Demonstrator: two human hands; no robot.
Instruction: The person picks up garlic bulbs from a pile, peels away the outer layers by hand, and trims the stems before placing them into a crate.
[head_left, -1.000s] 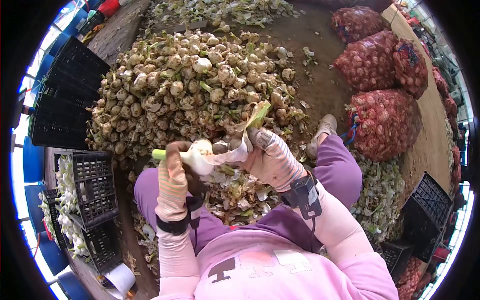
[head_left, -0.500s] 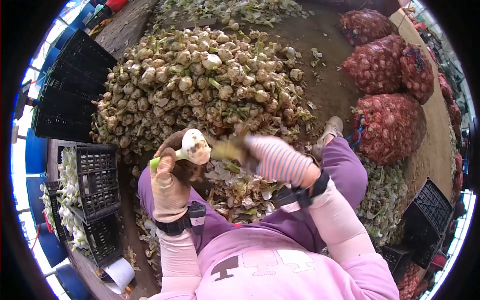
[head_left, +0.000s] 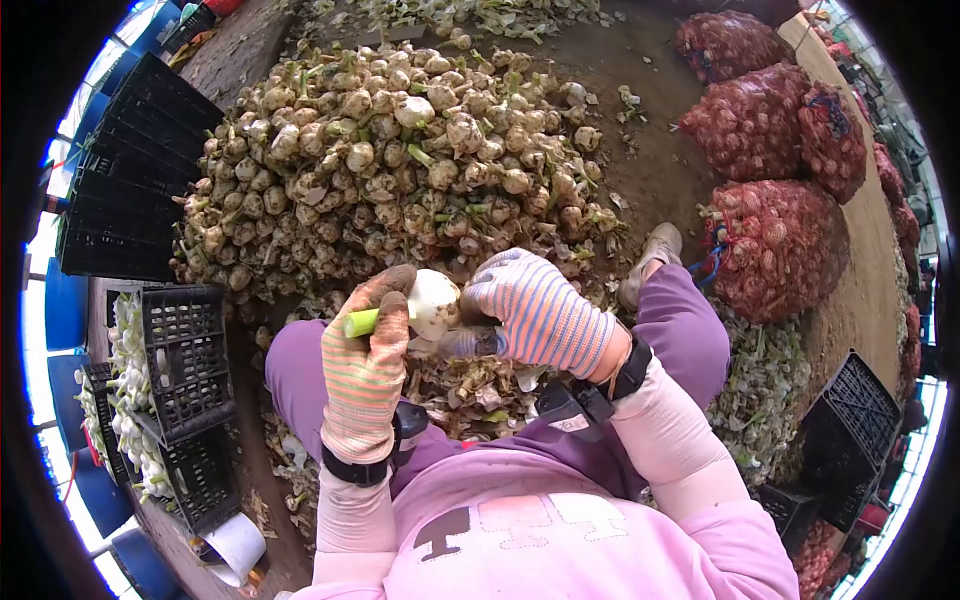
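My left hand [head_left: 368, 365], in a striped glove, grips a white bulb [head_left: 433, 304] by its cut green stem [head_left: 361, 322], with the bulb's round end toward the right. Against the bulb's right side are the curled fingers of my right hand [head_left: 540, 312], gloved too. Something small and blurred shows just below those fingers; I cannot make out what it is. Beyond both hands rises a large heap of soiled bulbs [head_left: 380, 170]. Dry peelings [head_left: 470, 390] lie between my legs.
Black crates filled with white bulbs [head_left: 188, 365] stand at the left, below a row of stacked black crates [head_left: 130, 170]. Red net sacks [head_left: 778, 250] line the right side. Another black crate [head_left: 852, 430] is at the lower right, near leafy scraps [head_left: 765, 400].
My left hand has moved right and the bulb with it. My right hand, blurred and apart from the bulb before, is now against it.
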